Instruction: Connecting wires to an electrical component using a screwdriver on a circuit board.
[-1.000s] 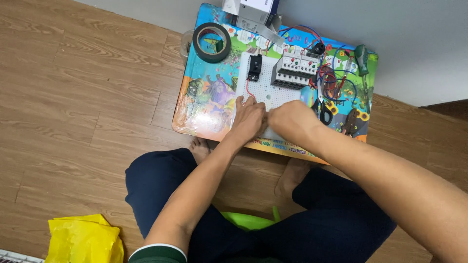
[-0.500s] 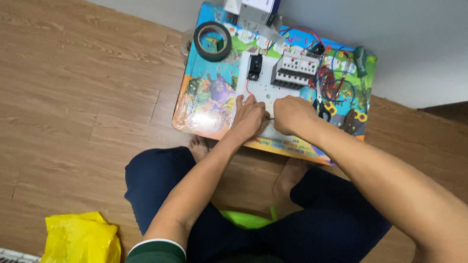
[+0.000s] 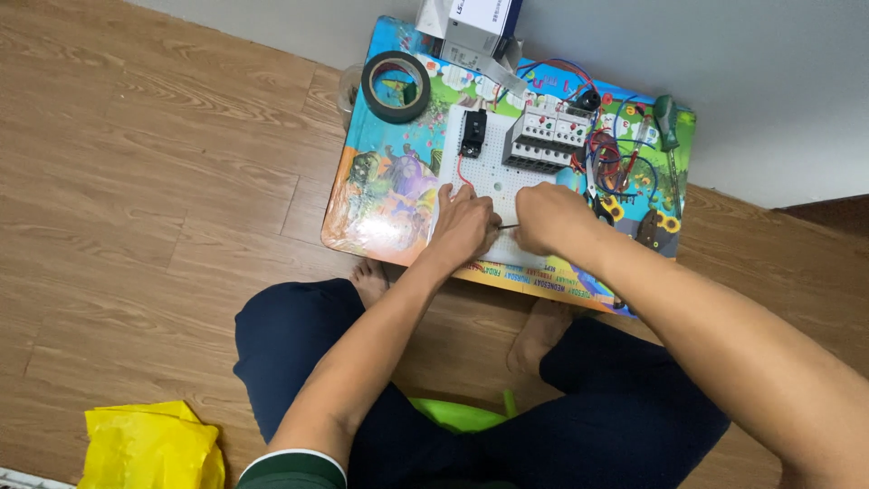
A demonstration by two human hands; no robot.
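Thin dark wire (image 3: 507,226) stretched short and level between the two hands, low on the white pegboard (image 3: 484,177), near its front edge. Left hand (image 3: 463,226) curled, fingers down on the board, pinched together on the wire's left end, probably bracing it against the board. Right hand (image 3: 550,217) closed into a loose fist on the other end; whether bare fingers or a small tool on the wire, cannot tell, knuckles hiding it. Wire thus directly between the grips, touching both, taut enough to look straight.

On the board behind the hands: black switch block (image 3: 472,132) with a red lead running down toward the left hand, and a grey breaker block (image 3: 545,140) just to its right, both upright at the far side, likely left there to keep the near part free for work. Beside the board to the right, a tangle of red and blue wires (image 3: 611,154), pliers with yellow handles (image 3: 605,206), a green screwdriver (image 3: 667,122). Black tape roll (image 3: 396,86) at the far left corner of the colourful low table (image 3: 380,195); white box (image 3: 478,25) at its back edge. Yellow bag (image 3: 149,448) on the wooden floor (image 3: 136,181), well apart.
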